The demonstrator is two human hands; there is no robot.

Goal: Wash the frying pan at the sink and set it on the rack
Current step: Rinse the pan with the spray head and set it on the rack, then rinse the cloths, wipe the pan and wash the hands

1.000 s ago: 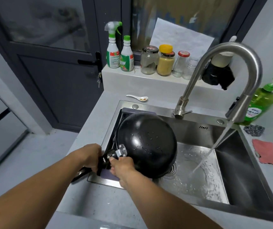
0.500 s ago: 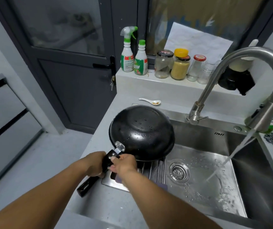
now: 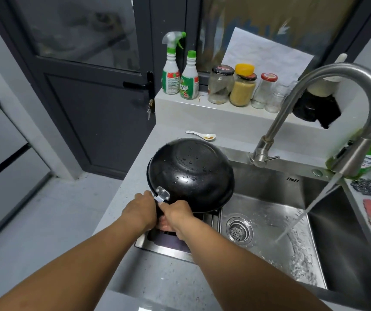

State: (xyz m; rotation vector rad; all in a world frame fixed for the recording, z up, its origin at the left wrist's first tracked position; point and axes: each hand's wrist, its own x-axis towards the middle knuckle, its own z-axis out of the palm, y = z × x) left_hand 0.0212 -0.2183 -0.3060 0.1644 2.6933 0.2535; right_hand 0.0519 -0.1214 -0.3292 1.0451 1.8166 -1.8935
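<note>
The frying pan [image 3: 190,173] lay upside down, its wet black underside beaded with drops, over the left end of the sink [image 3: 269,187], at about 12 o'clock from the hands. Its near rim sat just above the ribbed rack [image 3: 212,218] (whether it touched, I could not tell). The left hand [image 3: 140,212] was wrapped round the pan's handle close to the metal bracket, and the right hand [image 3: 176,217] gripped the same handle just beside it, the two hands touching. The handle itself was mostly hidden beneath them. At 3 o'clock from the pan, water ran from the faucet [image 3: 346,122] into the basin, well apart from the pan. A white spoon [image 3: 201,135] lay on the counter just beyond the pan's far rim.
</note>
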